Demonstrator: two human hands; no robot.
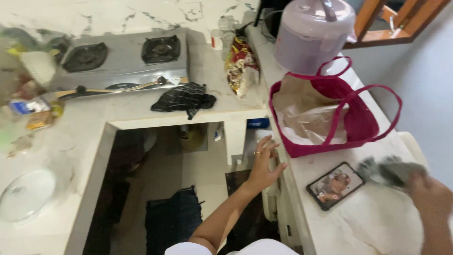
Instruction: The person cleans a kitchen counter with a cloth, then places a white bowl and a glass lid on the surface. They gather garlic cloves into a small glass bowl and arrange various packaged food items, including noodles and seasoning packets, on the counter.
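- Here, lying flat on the white marble surface (377, 222), near its front edge: a dark-cased phone (335, 185), screen up, long axis running diagonally from lower left to upper right, far corner pointing toward the magenta bag (363, 118).
- Pressing down just right of the phone: the right hand (427, 193), blurred, its grip closing around a grey cloth (389, 170), bunched and trailing leftward toward the phone.
- Reaching forward from the lower middle: the left hand (263, 163), forearm angling up and right, fingers spread and loosely curled, touching the surface edge below the bag; grip open, holding nothing.
- Standing behind the bag: a pale lilac cooker (314, 33).
- Sitting across the gap: a two-burner gas stove (122, 56), a striped dark cloth (185, 99) crumpled before it.
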